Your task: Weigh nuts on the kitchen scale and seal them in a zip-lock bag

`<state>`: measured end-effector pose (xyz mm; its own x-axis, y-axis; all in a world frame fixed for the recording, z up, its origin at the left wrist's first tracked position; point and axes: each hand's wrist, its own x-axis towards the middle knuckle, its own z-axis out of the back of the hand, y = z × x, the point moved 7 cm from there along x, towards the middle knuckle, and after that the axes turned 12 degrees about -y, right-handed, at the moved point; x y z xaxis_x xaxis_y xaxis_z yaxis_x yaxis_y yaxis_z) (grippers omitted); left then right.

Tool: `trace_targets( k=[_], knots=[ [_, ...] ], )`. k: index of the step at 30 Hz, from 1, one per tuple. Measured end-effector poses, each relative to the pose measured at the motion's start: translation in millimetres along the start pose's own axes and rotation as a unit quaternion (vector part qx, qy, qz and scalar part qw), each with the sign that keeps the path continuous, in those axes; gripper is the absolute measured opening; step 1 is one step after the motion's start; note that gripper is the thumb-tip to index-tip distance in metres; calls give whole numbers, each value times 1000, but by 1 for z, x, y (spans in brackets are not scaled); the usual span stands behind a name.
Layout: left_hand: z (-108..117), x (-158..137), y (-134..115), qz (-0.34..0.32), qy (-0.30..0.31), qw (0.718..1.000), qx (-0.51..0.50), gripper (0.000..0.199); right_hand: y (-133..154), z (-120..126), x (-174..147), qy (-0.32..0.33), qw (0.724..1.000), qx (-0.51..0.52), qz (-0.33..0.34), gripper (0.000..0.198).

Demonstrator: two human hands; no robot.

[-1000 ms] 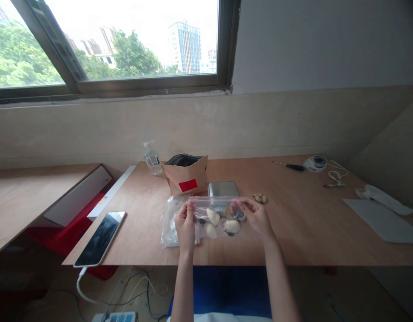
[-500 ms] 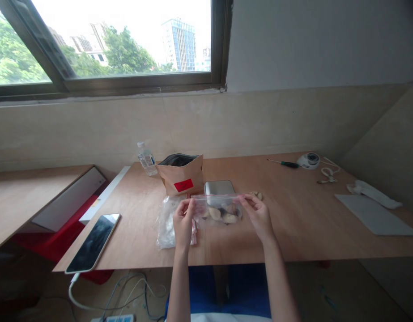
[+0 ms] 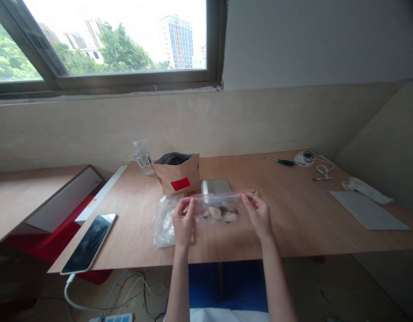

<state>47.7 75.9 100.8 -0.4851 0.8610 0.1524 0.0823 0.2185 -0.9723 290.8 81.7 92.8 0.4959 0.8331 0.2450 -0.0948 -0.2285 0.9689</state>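
Note:
A clear zip-lock bag [image 3: 206,221] with a red seal line hangs between my hands, with several pale and dark pieces [image 3: 223,213] inside that look like stones or dried slices. My left hand [image 3: 184,219] pinches its upper left corner, and my right hand [image 3: 258,212] pinches the upper right corner. Behind the bag lies a flat silver scale-like device [image 3: 217,185], partly hidden. A few pale pieces [image 3: 252,192] lie on the table just beyond my right hand. Beside my left hand is a crumpled clear plastic bag [image 3: 163,223].
An open brown paper pouch [image 3: 179,172] with a red label stands behind my left hand, near a plastic bottle [image 3: 143,158]. A phone [image 3: 88,243] on a cable lies at the table's left edge. Farther right are a screwdriver [image 3: 286,162], a white dome camera [image 3: 304,158] and a white sheet [image 3: 369,210].
Both hands still hold the zip-lock bag by its top corners, almost unmoved. The view has shifted slightly, so the table and its objects appear a little farther left.

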Motion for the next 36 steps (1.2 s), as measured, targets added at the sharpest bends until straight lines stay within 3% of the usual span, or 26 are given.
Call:
trace_targets(
  k=[3, 5, 8, 11, 14, 20, 27, 36],
  knots=[
    [2, 1, -6, -22, -25, 999, 12, 26, 6, -1, 0, 1, 998, -36, 44, 29],
    [2, 1, -11, -53, -30, 998, 28, 24, 18, -4, -2, -2, 989, -89, 115, 25],
    [-7, -4, -16, -92, 18, 995, 44, 20, 45, -15, -13, -8, 956, -162, 243, 27],
    [-19, -12, -14, -108, 73, 990, 49, 17, 66, -38, -31, 61, 932, -181, 308, 26],
    [-25, -17, -13, -139, 84, 984, 66, 15, 75, -54, -43, 124, 929, -163, 310, 14],
    [-30, -23, -16, -180, 114, 972, 95, 15, 71, -48, -38, 111, 948, -151, 258, 9],
    [-34, -27, -21, -206, 146, 963, 98, 14, 70, -41, -38, 80, 946, -160, 272, 15],
    [-30, -26, -18, -201, 140, 965, 97, 13, 70, -40, -38, 126, 949, -133, 258, 9]
  ],
)
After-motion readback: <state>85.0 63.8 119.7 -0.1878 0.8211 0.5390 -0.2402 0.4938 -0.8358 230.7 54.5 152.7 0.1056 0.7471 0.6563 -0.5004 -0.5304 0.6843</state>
